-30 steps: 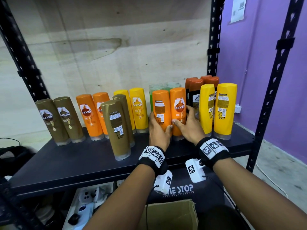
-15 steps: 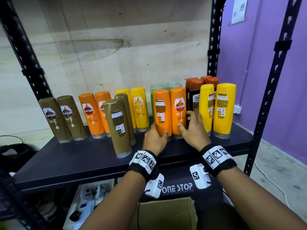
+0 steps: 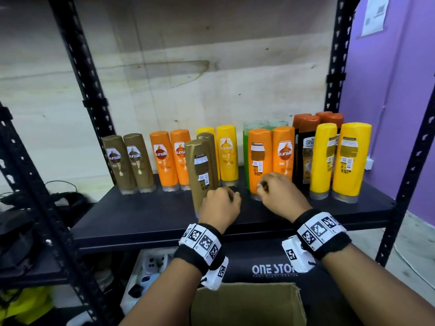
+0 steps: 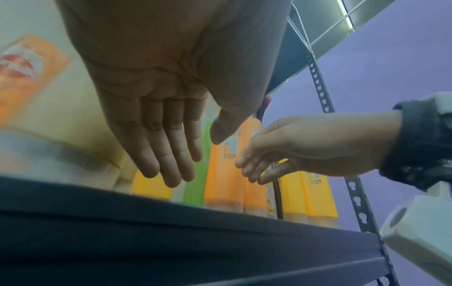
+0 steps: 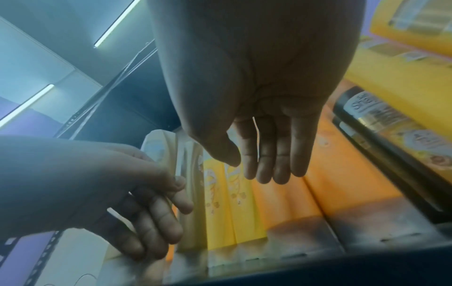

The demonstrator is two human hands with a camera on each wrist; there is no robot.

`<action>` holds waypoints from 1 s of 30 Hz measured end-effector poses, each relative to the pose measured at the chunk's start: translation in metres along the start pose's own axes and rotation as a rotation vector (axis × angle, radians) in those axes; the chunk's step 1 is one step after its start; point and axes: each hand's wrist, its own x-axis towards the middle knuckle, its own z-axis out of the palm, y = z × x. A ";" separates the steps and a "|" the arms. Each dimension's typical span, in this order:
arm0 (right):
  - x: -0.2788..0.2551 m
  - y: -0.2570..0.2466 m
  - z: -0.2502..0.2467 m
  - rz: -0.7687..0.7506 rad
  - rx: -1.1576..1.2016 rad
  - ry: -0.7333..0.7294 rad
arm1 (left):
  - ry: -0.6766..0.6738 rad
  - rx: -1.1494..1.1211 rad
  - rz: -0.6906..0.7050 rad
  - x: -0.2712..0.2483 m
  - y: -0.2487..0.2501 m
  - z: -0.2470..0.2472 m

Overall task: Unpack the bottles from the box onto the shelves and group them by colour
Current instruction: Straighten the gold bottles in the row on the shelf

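Note:
Two orange bottles [image 3: 270, 158] stand side by side mid-shelf in front of green bottles [image 3: 255, 128]. My left hand [image 3: 231, 197] hovers just left of them, next to a front gold bottle [image 3: 200, 170], with fingers relaxed and holding nothing. My right hand [image 3: 262, 184] hangs in front of the left orange bottle's base, also empty. The left wrist view shows my left hand's fingers [image 4: 171, 164] straight above the shelf. The right wrist view shows my right hand's fingers [image 5: 266, 166] straight and apart from the orange bottles [image 5: 293, 195].
On the dark shelf [image 3: 141, 215] stand two gold bottles [image 3: 129, 161], two orange ones [image 3: 171, 158], yellow ones [image 3: 227, 154], black bottles with brown caps [image 3: 306, 142] and two yellow ones [image 3: 339, 161]. An open cardboard box [image 3: 247, 304] sits below.
Both hands have let go of the two orange bottles and drawn back toward the shelf's front edge. The bottles stay standing.

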 end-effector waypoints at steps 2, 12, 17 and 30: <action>0.001 -0.015 0.004 -0.020 0.014 -0.020 | 0.026 -0.004 0.008 -0.004 -0.006 -0.012; 0.011 -0.069 0.031 -0.100 0.040 -0.064 | 0.303 -0.057 0.055 -0.025 -0.047 -0.061; 0.011 -0.075 0.037 -0.079 0.048 -0.090 | 0.374 -0.205 0.034 -0.021 -0.061 -0.060; 0.023 -0.072 0.052 -0.048 0.083 -0.088 | 0.161 -0.228 0.034 0.006 -0.074 -0.044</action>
